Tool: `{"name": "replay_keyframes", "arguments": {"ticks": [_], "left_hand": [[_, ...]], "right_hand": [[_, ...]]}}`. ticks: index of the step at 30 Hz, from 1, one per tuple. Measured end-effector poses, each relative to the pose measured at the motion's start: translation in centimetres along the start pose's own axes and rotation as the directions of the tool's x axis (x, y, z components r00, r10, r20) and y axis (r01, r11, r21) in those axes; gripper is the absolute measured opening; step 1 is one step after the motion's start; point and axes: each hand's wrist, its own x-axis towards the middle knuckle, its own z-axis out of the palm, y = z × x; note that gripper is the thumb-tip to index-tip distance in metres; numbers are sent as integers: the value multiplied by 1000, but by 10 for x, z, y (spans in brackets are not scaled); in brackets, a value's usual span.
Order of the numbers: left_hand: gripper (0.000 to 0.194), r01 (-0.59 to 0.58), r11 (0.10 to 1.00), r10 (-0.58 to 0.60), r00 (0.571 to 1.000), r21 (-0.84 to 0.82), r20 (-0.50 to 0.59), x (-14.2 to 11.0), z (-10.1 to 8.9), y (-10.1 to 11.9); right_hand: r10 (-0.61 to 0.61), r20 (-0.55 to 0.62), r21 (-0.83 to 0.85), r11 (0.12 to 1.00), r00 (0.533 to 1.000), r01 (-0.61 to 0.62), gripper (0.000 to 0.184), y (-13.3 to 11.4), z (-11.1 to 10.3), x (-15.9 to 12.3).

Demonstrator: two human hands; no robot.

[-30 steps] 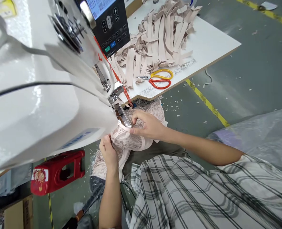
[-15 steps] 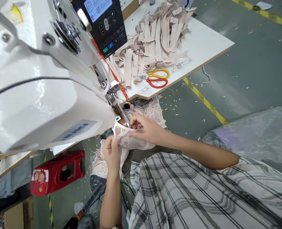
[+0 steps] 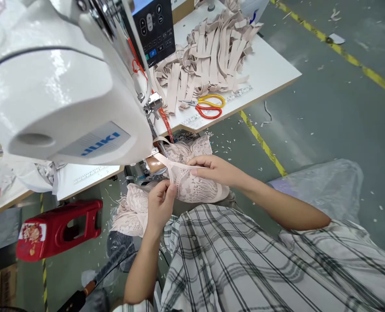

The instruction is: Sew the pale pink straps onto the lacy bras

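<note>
While pinching lace garment in both L hand and R hand grips, at near right of sewing machine, prob. lining up pale band running to machine, so for next move keep it flat, tension even, fingers clear.

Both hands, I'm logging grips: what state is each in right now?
Left hand: closed, pinching the lace garment.
Right hand: closed, pinching the same lace garment.
</note>
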Motion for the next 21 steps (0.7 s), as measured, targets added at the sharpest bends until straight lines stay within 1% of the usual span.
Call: {"name": "replay_keyframes", "arguments": {"ticks": [3, 5, 7, 8, 10, 11, 12, 13, 14, 15, 16, 17, 18, 19, 20, 21], "left_hand": [[37, 2, 1000, -2, 1000, 27, -3, 1, 2, 0], [38, -17, 999, 17, 1000, 49, 0, 1, 3, -1], [39, -41, 996, 41, 999, 80, 0, 1, 4, -2], [39, -52, 994, 51, 999, 100, 4, 1, 4, -3], [38, -79, 984, 77, 997, 159, 20, -2, 3, -4], [35, -102, 974, 102, 995, 201, 13, -3, 2, -3], [30, -141, 957, 151, 988, 255, -20, -5, 0, -2], [26, -196, 928, 229, 971, 318, -68, -7, -3, 1], [26, -262, 884, 327, 938, 387, -112, -8, -5, 4], [30, -330, 828, 427, 895, 454, -127, -9, -8, 8], [35, -395, 762, 509, 855, 514, -97, -10, -10, 13], [39, -452, 693, 559, 829, 561, -23, -9, -12, 18], [41, -503, 628, 580, 812, 594, 74, -8, -14, 23], [41, -541, 568, 576, 799, 620, 169, -7, -15, 27], [39, -567, 511, 571, 786, 646, 237, -5, -16, 31], [35, -586, 456, 574, 769, 670, 282, -3, -16, 33]], "right_hand": [[-60, -40, -160, 986, 997, 53, 22, -6, 3, 0], [-110, -62, -301, 950, 992, 86, 23, -12, 8, 2], [-140, -60, -377, 920, 988, 107, 25, -19, 14, 6], [-147, -59, -374, 920, 987, 115, 25, -21, 18, 8], [-160, -77, -311, 942, 984, 128, 22, -23, 25, 13], [-162, -93, -261, 956, 982, 133, 21, -24, 28, 14], [-155, -104, -206, 970, 982, 132, 21, -23, 30, 14], [-142, -108, -154, 980, 984, 125, 22, -23, 32, 13], [-125, -97, -109, 987, 987, 115, 24, -22, 32, 10], [-106, -80, -69, 993, 991, 101, 26, -21, 32, 7], [-87, -65, -37, 996, 994, 85, 28, -21, 31, 2], [-74, -54, -17, 997, 996, 73, 30, -20, 30, -4], [-68, -50, -14, 998, 996, 67, 30, -20, 29, -10], [-67, -51, -26, 998, 996, 65, 30, -21, 27, -16], [-66, -53, -49, 997, 996, 63, 30, -22, 26, -22], [-65, -56, -80, 995, 996, 60, 29, -23, 25, -29]]}}
